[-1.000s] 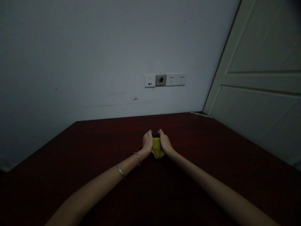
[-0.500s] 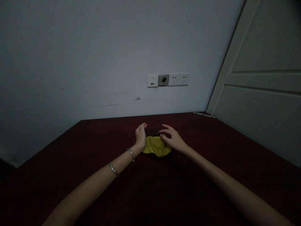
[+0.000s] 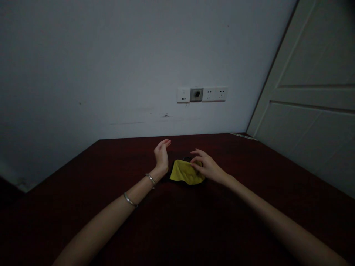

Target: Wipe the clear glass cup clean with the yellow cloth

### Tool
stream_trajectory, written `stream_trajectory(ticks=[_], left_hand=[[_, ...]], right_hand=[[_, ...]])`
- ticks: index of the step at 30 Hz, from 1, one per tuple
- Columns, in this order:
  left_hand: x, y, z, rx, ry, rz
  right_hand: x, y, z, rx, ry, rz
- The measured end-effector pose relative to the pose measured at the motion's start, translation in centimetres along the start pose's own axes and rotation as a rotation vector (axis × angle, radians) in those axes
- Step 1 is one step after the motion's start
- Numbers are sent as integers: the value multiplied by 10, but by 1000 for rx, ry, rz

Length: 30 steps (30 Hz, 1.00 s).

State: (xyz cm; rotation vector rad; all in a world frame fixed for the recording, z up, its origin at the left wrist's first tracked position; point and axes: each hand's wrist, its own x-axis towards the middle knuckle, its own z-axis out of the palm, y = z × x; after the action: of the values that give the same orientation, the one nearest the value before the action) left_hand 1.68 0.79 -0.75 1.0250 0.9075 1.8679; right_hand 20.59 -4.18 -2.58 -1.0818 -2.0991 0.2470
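A small yellow cloth (image 3: 184,173) with a dark edge lies crumpled on the dark red tabletop. My right hand (image 3: 203,164) is at its upper right, thumb and index finger pinched together at the cloth's top edge, the other fingers loosely raised. Left of the cloth, my left hand (image 3: 162,157) stands on its side with its fingers stretched forward, holding nothing. Behind the cloth's upper edge a dark, shiny, curved object (image 3: 187,159) shows in part; its kind cannot be made out. Two silver bracelets (image 3: 129,200) circle my left forearm.
The dark red table (image 3: 133,155) meets a pale wall (image 3: 111,66) at the back. Sockets and a switch plate (image 3: 215,94) sit on that wall. A white panelled door (image 3: 310,96) borders the right side, and a thin pale strip (image 3: 243,136) lies at the far right corner.
My left hand has moved left, away from the cloth's left edge. The right hand's thumb and index finger have come together at the cloth's top edge. The view has shifted slightly.
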Motion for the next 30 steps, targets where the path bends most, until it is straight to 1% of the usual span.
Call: stream_trajectory(ticks=[3, 5, 7, 8, 10, 11, 12, 13, 14, 15, 17, 18, 20, 22, 25, 28, 30], left_hand=[[0, 9, 2, 22, -35, 33], [1, 20, 4, 44, -66, 52], [-2, 38, 5, 95, -112, 87], [-5, 49, 5, 149, -155, 119], [-16, 76, 6, 570, -388, 413], [-23, 89, 6, 752, -473, 554], [-31, 100, 6, 898, -518, 652], [-39, 110, 6, 1014, -543, 705], [-46, 118, 5, 1105, -565, 714], [-53, 124, 4, 1165, -603, 688], [-63, 128, 2, 1220, -723, 562], [-66, 128, 0, 1215, -775, 487], [-69, 125, -2, 1150, -845, 356], [-70, 119, -2, 1008, -903, 246], [-68, 108, -1, 712, -987, 76], [-62, 94, -3, 475, -979, -66], [-55, 86, -6, 319, -1012, -175]], right_hand=[[-1, -11, -5, 14, 1, -5], [0, -20, -10, 28, 9, -5], [1, -31, -17, 42, 25, 1], [2, -36, -22, 48, 38, 6], [6, -48, -31, 60, 68, 22], [8, -54, -37, 63, 90, 28], [10, -59, -42, 69, 118, 30], [12, -65, -47, 86, 170, 22], [14, -71, -51, 102, 207, 6], [16, -76, -55, 121, 240, -3], [19, -86, -60, 144, 275, -8], [21, -91, -61, 146, 286, -8], [22, -98, -61, 145, 299, -13], [23, -101, -60, 149, 308, -18], [23, -99, -58, 163, 311, -14], [23, -91, -59, 184, 311, 5], [23, -85, -60, 225, 297, 21]])
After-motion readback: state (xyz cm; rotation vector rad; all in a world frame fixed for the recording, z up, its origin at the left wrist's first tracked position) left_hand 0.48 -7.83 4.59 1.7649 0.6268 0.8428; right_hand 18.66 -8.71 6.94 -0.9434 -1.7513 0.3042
